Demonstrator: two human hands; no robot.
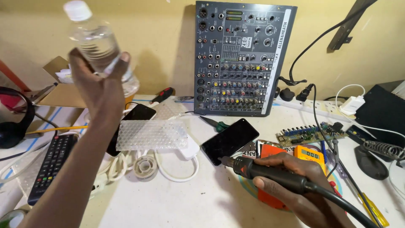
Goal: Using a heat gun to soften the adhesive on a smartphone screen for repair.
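Right hand [295, 179] wrapped around the black hot-air handle [274, 174], nozzle aimed at the dark phone [230, 140] lying flat on the worktop [190, 202]. Looks like the heating step is paused. Left hand [99, 86] clamps a clear bottle [98, 44] raised well above the worktop, cap on. Next move probably needs the bottle set down, freeing that grip to steady the phone. Mixer board [242, 57] leans against the wall.

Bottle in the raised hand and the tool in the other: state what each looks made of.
Bottle: clear, glossy plastic, seemingly; see-through wall, white cap. Held by the left hand.
Tool: matte black plastic or rubber handle, apparently; dull sheen, darker metal-looking nozzle. Gripped by the right hand.
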